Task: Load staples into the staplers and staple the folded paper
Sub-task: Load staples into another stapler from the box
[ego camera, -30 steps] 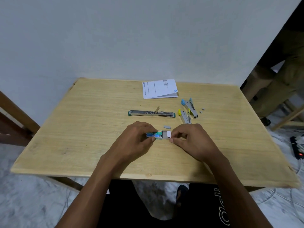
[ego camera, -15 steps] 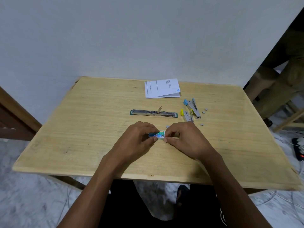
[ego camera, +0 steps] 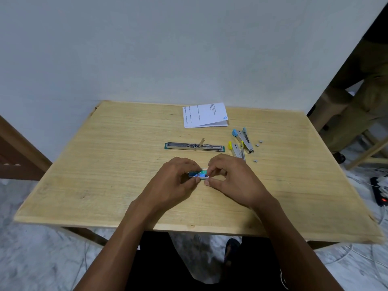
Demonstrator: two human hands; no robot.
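Observation:
A small blue-green staple box [ego camera: 199, 174] lies on the wooden table [ego camera: 105, 164] near its front middle. My left hand [ego camera: 176, 179] pinches the box's left part, and my right hand [ego camera: 226, 177] pinches its right end. Behind them a long green stapler [ego camera: 194, 146] lies folded flat open. To the right lie a blue stapler [ego camera: 242, 138] and a yellow stapler [ego camera: 236, 150], both open. The folded printed paper [ego camera: 204, 115] rests near the far edge. Several loose staple strips [ego camera: 257, 144] sit by the small staplers.
A white wall stands right behind the table. A seated person's legs [ego camera: 357, 97] and wooden chair legs are at the far right. A power strip [ego camera: 380, 192] with cables lies on the floor at right.
My right hand has slid left and pushed the box's white inner tray in; the tray end no longer sticks out. The loose strip behind the box is hidden now.

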